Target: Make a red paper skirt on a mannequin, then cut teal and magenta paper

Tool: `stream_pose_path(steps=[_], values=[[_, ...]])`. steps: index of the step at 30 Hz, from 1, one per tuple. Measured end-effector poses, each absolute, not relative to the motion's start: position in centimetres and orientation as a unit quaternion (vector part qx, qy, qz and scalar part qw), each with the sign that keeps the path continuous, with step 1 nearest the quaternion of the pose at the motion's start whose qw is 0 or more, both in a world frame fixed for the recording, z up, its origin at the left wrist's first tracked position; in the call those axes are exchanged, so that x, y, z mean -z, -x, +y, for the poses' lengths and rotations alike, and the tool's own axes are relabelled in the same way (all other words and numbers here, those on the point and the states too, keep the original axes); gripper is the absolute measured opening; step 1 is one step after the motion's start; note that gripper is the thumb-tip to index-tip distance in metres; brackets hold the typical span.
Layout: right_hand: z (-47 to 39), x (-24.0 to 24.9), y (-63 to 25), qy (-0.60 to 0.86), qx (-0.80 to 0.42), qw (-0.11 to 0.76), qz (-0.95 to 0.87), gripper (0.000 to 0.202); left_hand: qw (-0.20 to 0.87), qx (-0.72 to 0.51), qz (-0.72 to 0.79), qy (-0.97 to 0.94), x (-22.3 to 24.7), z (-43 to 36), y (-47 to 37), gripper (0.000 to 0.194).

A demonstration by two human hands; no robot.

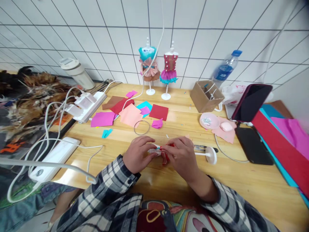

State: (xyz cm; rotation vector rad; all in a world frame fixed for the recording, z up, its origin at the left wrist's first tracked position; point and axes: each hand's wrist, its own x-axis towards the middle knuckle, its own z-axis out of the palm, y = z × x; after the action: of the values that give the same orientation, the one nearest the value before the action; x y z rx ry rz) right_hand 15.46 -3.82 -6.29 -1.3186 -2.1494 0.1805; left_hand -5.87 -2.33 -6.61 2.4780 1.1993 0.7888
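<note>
A small white dress form (154, 150) lies on its side between my hands, its round base (211, 155) pointing right. My left hand (140, 154) curls around the form's upper end, thumb and fingers closed on it. With fingertips pinched together, my right hand (183, 155) grips a piece of red crepe paper (164, 158) against the form's body. A bit of teal shows between the fingertips. Much of the form and the red paper is hidden under my right hand. A dark-handled tool (200, 148) lies partly behind the form's stem.
Two dressed forms (149, 64) (169, 66) stand by the tiled wall. Coloured paper pieces (130, 115) and a metal ring (142, 127) lie ahead. On the right are a cardboard box (206, 98), pink dish (209, 121) and phone (254, 145). White cables (90, 161) cross the left side.
</note>
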Motion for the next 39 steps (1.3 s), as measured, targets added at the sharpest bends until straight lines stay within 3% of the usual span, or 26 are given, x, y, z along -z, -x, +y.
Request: stream_pose_path(steps=[5,27,39], values=[[-4.0,6.8,-15.4,0.515,-0.06,0.276,-0.809,0.008,0.149,-0.27,0.399,-0.864,8.2,-2.4,5.7,0.03],[-4.0,6.2,-15.2,0.509,-0.044,0.219,-0.831,0.011,0.092,-0.21,0.386,-0.894,8.5,-2.9,5.8,0.026],[-3.8,6.3,-16.3,0.503,-0.1,0.21,-0.832,0.015,0.086,-0.161,0.392,-0.902,8.1,-3.2,5.1,0.027]])
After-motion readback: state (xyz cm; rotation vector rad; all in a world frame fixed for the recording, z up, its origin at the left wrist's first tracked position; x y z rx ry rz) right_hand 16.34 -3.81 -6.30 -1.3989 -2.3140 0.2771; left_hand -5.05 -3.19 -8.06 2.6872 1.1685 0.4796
